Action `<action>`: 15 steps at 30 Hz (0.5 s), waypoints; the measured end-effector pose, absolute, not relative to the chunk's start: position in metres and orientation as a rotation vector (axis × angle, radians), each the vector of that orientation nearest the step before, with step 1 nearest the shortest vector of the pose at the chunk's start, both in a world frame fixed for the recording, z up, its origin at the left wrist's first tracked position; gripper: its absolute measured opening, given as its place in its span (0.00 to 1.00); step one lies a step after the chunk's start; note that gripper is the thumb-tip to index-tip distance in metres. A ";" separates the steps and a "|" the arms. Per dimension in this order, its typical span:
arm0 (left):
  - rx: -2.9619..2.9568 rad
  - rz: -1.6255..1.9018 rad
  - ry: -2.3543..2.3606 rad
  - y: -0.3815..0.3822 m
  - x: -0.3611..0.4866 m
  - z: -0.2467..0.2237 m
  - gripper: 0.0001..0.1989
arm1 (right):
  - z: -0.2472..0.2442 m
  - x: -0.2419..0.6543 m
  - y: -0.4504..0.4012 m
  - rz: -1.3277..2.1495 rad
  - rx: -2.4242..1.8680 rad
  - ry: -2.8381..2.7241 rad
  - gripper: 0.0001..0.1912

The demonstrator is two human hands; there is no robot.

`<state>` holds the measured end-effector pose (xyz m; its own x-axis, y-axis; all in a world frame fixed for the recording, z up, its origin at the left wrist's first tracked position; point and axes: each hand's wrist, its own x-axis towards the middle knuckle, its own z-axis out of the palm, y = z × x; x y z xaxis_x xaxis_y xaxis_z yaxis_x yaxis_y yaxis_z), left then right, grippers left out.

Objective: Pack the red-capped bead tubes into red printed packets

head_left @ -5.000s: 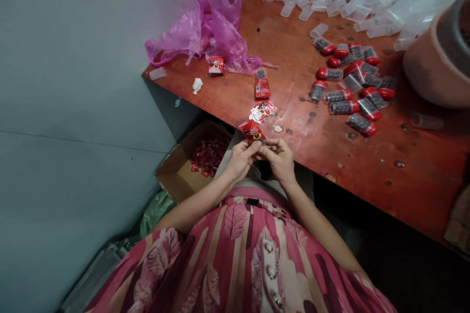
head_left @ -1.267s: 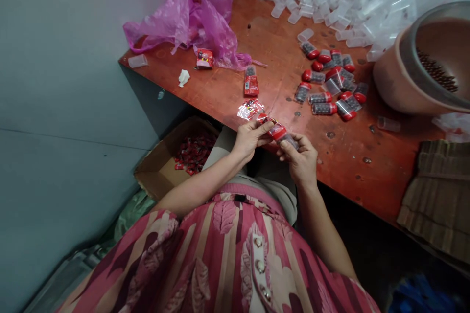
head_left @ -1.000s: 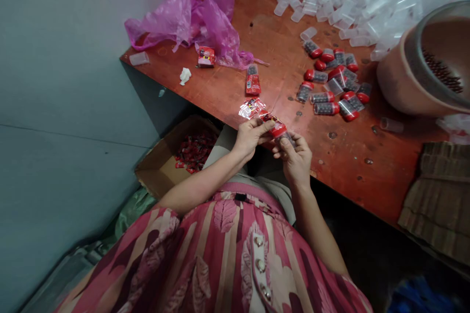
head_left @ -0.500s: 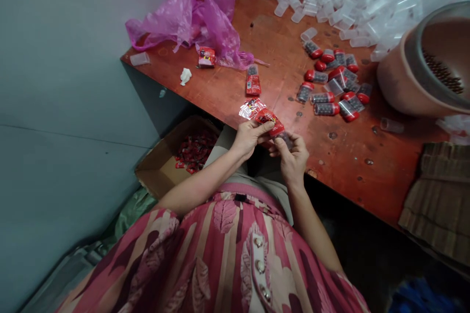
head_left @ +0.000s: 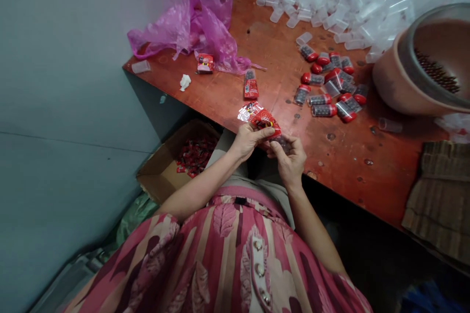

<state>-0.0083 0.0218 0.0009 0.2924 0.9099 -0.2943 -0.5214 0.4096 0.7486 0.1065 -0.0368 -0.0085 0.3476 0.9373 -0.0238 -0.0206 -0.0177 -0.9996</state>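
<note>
Over the table's front edge, my left hand (head_left: 244, 143) is closed, thumb on top, on a red printed packet (head_left: 263, 116). My right hand (head_left: 291, 160) pinches a clear tube of dark beads (head_left: 281, 142) at the packet's lower right end; whether the tube's end is inside the packet is hidden by the fingers. Just beyond my left hand, shiny silver-and-red packets (head_left: 246, 110) lie at the table edge. Behind them rests another red packet (head_left: 251, 89) with a bead-filled tube at its far end.
Red-capped bead tubes (head_left: 323, 110) lie to the right on the table (head_left: 330, 156), near a bucket (head_left: 392, 78) of beads. Clear empty tubes (head_left: 330, 5) are heaped behind. At left sit a pink plastic bag (head_left: 213, 24) and a red pack (head_left: 204, 63). Below stands a cardboard box (head_left: 154, 171) of red packets.
My hands stay nearly in place with the packet and tube; my right fingers have shifted slightly on the tube. The whole view has moved a little.
</note>
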 end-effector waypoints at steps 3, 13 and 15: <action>0.646 1.010 0.797 0.021 -0.009 0.003 0.15 | -0.007 0.108 -0.036 1.078 -1.322 -0.920 0.15; 0.671 0.950 0.759 0.020 -0.010 0.005 0.14 | -0.011 0.102 -0.040 0.929 -1.430 -0.985 0.14; 0.659 0.943 0.744 0.018 -0.009 0.005 0.14 | -0.012 0.102 -0.041 1.070 -1.359 -0.990 0.12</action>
